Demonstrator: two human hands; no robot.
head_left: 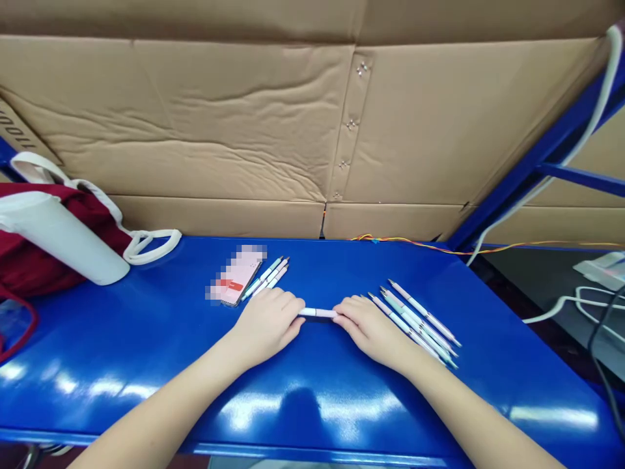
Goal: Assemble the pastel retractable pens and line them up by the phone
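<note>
A slim white pen [318, 313] with a dark ring near its middle is held level above the blue table, one end in each hand. My left hand [271, 322] grips its left end, fingers curled and thumb underneath. At the right end, my right hand [366, 326] pinches it between thumb and fingers. Several pale pens [420, 319] lie side by side on the table, just right of my right hand and partly behind it. Beyond my left hand rests a smaller group of similar pens [268, 273], partly hidden by that hand.
A pink phone [239, 277] lies beside the left pens. On the left, a white cylinder [73, 238] leans against a dark red bag [92, 215]. Cardboard [219, 130] stands behind the blue table [161, 312]. A blue metal frame [527, 169] and white cable [581, 143] are on the right.
</note>
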